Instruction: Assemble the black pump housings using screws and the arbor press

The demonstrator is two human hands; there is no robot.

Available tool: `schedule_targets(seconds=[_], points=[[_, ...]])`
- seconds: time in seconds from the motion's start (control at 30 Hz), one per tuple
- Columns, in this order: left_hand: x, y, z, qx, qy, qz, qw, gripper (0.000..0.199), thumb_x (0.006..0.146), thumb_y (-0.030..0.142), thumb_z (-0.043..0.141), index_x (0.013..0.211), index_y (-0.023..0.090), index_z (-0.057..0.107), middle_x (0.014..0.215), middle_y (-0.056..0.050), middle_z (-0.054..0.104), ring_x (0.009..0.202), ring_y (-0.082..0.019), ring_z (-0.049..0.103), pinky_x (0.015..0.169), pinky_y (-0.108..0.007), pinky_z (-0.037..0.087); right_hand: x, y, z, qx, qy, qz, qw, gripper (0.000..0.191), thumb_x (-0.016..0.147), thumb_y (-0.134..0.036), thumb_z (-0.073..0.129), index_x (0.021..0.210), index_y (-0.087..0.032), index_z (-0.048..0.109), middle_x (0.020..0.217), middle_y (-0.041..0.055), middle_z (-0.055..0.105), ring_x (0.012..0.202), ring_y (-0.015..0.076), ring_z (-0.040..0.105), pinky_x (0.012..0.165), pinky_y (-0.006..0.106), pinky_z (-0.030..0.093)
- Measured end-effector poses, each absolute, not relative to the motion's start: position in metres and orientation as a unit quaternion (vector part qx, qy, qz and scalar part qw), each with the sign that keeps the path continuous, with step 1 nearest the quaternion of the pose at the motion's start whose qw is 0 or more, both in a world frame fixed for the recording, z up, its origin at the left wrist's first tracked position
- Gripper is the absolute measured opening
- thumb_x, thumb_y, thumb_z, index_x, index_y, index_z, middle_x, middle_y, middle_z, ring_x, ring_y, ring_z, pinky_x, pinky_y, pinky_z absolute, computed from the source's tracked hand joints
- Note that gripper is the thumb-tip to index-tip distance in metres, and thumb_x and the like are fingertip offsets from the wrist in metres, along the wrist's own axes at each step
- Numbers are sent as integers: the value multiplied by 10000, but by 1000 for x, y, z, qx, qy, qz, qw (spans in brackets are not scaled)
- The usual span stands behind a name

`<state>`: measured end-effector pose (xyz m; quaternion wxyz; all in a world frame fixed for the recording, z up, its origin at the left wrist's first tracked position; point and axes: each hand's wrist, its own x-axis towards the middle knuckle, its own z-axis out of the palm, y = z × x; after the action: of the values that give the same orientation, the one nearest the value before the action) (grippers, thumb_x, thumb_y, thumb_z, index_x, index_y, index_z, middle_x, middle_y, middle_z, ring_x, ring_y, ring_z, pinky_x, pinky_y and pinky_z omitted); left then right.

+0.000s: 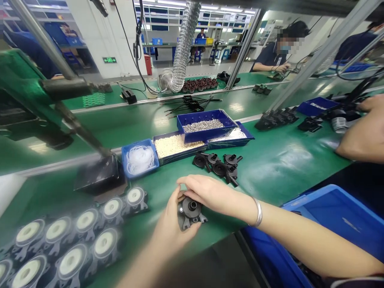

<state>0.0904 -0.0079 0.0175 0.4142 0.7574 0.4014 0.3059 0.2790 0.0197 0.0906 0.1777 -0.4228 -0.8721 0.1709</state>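
Note:
A black plastic pump housing (191, 207) with a short round spout on top sits just above the green bench near its front edge. My left hand (172, 222) wraps round its left side, thumb along the near edge. From the far right, my right hand (202, 190) curls over the back of the same housing, its fingertips meeting my left fingers. What lies under those right fingertips is hidden. Just beyond stand several loose black spouted covers (220, 168). On the left are rows of black housings with white round inserts (85, 220).
Behind my hands are a bin of white rings (140, 159), a bin of cream-coloured small parts (174, 146) and a blue bin of metal screws (204, 126). A green press (27, 92) stands left. A blue crate (336, 212) is at right, near another person's arm (366, 136).

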Motion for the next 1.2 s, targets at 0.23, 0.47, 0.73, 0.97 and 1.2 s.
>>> schedule_targets(seconds=[0.23,0.47,0.73,0.97,1.2], points=[[90,-9,11,750,401,319,418,893,781,281,700,1497,170,179,1425,-194,500,1290,-318,535,1045,-458,498,285,34,104,-436,-848,161,252,298,982,-324,562,1241,-178,540,1012,85,654,880,206,628,805,332,514],[88,-11,0,774,380,309,401,852,822,222,665,1512,237,165,1435,-166,493,1308,-303,519,1063,-454,483,347,161,152,-664,-731,-5,156,212,986,-207,508,1011,-84,678,1096,167,649,1088,267,578,980,365,405],[95,-12,-16,763,377,364,378,704,817,178,611,1465,227,341,1400,-170,528,1295,-340,524,1064,-493,475,375,227,127,-699,-707,92,55,242,952,-353,626,935,-113,655,937,38,668,850,173,654,804,347,554],[95,-13,-15,765,407,328,377,663,842,204,583,1461,174,349,1431,-196,491,1324,-348,490,1084,-530,437,383,225,114,-703,-687,127,134,231,977,-342,592,981,-117,645,899,28,664,774,145,653,724,311,568],[95,-15,-13,766,391,347,374,648,864,231,568,1459,191,316,1441,-175,477,1337,-309,478,1105,-494,418,382,229,110,-724,-646,162,179,232,991,-338,567,1047,-121,625,942,44,652,761,136,643,692,292,569]])
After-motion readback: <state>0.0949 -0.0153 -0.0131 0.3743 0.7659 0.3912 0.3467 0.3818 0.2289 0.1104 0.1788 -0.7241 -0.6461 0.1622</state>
